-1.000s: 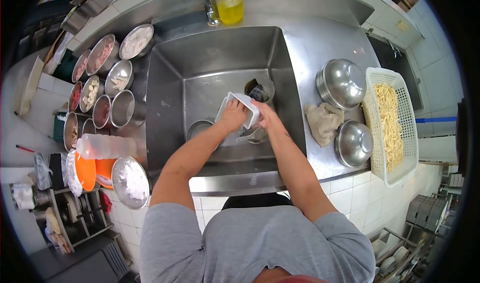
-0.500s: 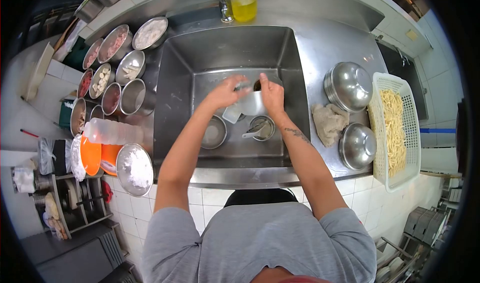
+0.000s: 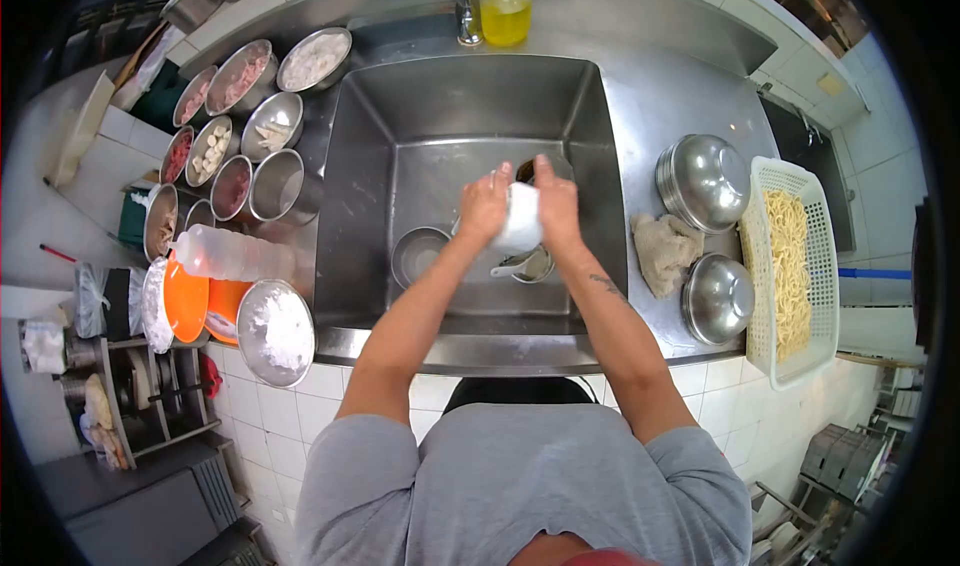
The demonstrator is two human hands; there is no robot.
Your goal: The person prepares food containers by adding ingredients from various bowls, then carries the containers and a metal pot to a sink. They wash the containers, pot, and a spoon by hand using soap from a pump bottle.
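Observation:
Over the sink [image 3: 365,296], both hands are closed around a white container [image 3: 521,218], its surface smooth and slightly blurred. My left hand [image 3: 484,208] grips its left side, and my right hand [image 3: 557,204] grips its right side with the thumb pointing away from me. Just beyond the right thumb shows a dark-looking round vessel [image 3: 525,171], mostly hidden. On the sink floor below lies a round metal bowl [image 3: 418,254]. Partly covered by the hands, a small metal cup [image 3: 540,266] stands to its right, with a white-handled spoon [image 3: 508,270] across it.
Metal bowls of meat and other ingredients [image 3: 240,76] crowd the left counter, near a plastic bottle [image 3: 235,256] and a bowl of white powder [image 3: 275,334]. Rightward are upturned bowls [image 3: 705,181], a cloth [image 3: 664,254] and a basket of noodles [image 3: 760,316]. Behind stand a faucet [image 3: 467,16] and yellow soap [image 3: 505,16].
My left hand has moved right and toward me, closing onto the white container beside my right hand. The container has come slightly closer to me. The whole view has shifted a little.

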